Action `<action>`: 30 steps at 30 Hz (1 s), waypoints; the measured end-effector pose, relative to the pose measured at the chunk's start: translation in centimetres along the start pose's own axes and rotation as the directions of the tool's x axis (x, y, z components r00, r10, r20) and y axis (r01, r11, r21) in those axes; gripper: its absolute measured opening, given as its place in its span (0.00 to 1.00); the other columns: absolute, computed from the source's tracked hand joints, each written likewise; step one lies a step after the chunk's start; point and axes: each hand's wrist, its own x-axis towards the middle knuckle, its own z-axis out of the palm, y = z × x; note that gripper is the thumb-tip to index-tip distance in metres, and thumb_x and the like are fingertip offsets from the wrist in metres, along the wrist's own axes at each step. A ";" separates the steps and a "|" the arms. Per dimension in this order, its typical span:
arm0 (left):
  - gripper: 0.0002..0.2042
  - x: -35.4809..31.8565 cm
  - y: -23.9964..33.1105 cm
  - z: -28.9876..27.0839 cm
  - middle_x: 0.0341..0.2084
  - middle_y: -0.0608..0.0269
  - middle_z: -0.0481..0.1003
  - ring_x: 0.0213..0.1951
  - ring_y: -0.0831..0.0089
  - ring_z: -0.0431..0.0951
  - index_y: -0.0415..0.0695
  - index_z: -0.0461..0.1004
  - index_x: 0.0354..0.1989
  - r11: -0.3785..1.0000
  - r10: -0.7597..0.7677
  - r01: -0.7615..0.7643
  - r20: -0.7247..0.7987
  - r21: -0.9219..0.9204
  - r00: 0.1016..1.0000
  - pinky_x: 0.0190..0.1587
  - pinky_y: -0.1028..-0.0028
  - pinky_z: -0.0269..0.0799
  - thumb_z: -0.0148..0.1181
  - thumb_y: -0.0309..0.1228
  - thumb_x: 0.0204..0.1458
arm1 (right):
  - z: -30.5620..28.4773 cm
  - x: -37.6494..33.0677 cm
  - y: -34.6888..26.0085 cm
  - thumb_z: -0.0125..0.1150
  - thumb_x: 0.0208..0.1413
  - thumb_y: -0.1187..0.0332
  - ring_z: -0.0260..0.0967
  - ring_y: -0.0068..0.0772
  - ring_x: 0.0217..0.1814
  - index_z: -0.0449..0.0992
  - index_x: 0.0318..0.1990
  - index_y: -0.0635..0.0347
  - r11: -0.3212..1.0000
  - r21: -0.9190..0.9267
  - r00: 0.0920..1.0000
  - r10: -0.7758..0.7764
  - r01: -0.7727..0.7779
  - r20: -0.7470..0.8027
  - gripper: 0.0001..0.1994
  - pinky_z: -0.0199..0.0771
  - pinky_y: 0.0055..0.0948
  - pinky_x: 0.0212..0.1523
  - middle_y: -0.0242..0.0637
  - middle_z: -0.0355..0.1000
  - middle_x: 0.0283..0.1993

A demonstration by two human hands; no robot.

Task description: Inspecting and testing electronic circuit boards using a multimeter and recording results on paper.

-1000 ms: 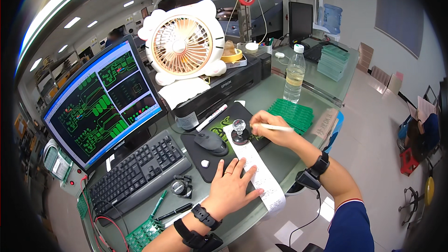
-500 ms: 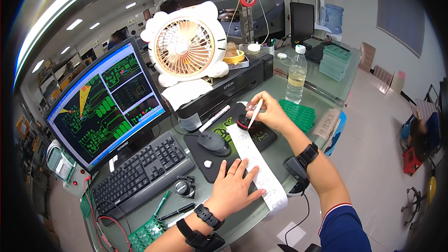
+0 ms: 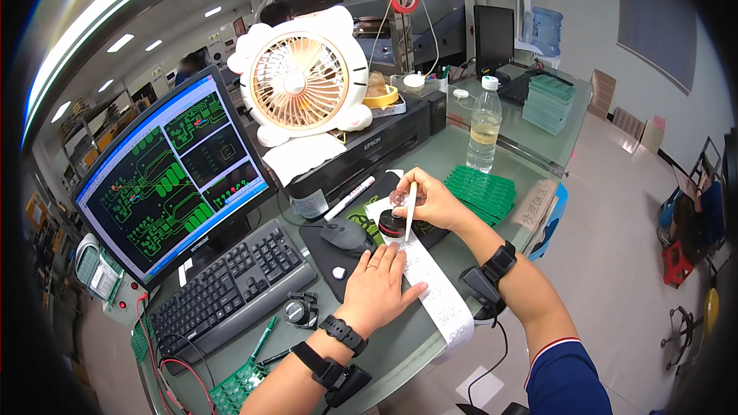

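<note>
One black stamp (image 3: 391, 224) sits beneath the right fingers (image 3: 425, 196)

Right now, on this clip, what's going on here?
A person is working at a desk with bare hands. The right hand holds a white stick and has its fingers at the clear knob of a round black piece, which is at the paper strip; whether it presses down is hard to tell. The left hand lies flat, thumb on the strip, fingertips near that piece. A black mouse lies nearby, not held.
</note>
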 end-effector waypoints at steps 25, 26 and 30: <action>0.23 -6.1 2.0 -9.4 0.57 0.49 0.67 0.60 0.52 0.65 0.42 0.68 0.55 0.910 0.190 -0.142 0.088 -0.389 0.978 0.61 0.57 0.60 0.56 0.44 0.56 | 0.2 0.1 0.4 0.73 0.46 0.63 0.74 0.29 0.39 0.65 0.42 0.60 0.946 -0.302 0.979 -0.159 0.116 -0.124 0.23 0.74 0.28 0.41 0.39 0.76 0.42; 0.21 -6.8 1.0 -11.1 0.55 0.50 0.69 0.58 0.53 0.68 0.42 0.71 0.52 0.869 0.198 -0.141 0.073 -0.474 0.977 0.59 0.58 0.63 0.58 0.42 0.55 | -0.4 -0.2 0.7 0.72 0.47 0.63 0.74 0.27 0.38 0.65 0.41 0.60 0.946 -0.311 0.977 -0.150 0.097 -0.152 0.21 0.74 0.28 0.41 0.37 0.77 0.41; 0.13 -13.8 0.5 -21.4 0.34 0.54 0.74 0.39 0.60 0.75 0.42 0.73 0.36 0.821 -0.073 -0.218 -0.475 -0.528 0.877 0.44 0.61 0.71 0.53 0.41 0.56 | 0.3 0.2 -0.3 0.68 0.52 0.64 0.74 0.26 0.35 0.66 0.40 0.60 0.951 -0.287 0.968 -0.169 0.111 -0.184 0.17 0.74 0.27 0.39 0.36 0.77 0.38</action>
